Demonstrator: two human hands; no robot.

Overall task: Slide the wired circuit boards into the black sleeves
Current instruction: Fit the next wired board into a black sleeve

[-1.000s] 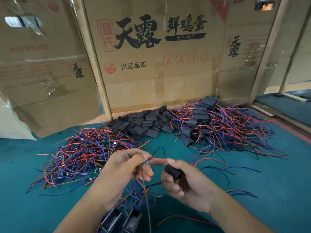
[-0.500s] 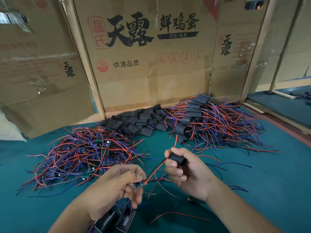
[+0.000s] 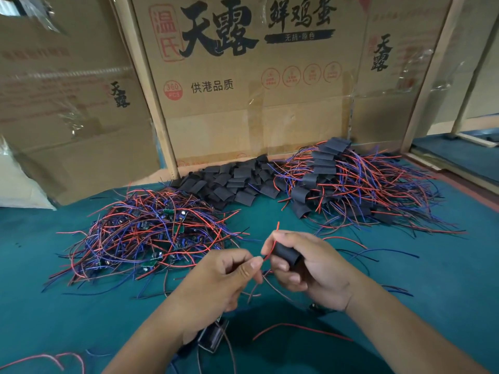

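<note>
Threading now, we see the red wire (image 3: 270,245) pass through the black sleeve (image 3: 286,254), which it only approached before. Right hand (image 3: 310,268) fingers hold the sleeve; left hand (image 3: 224,282) fingers pinch the wire, so the board can follow.

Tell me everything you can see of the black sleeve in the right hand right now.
The black sleeve is a short, matte tube that looks like soft plastic or rubber, bulged round rather than flat like the loose ones in the pile. The right hand grips it, fingers curled beneath and thumb on top, above the green table, its open end toward the left hand. A red wire runs from the left hand's pinch across that opening and sticks up past it. No circuit board shows inside.
</note>
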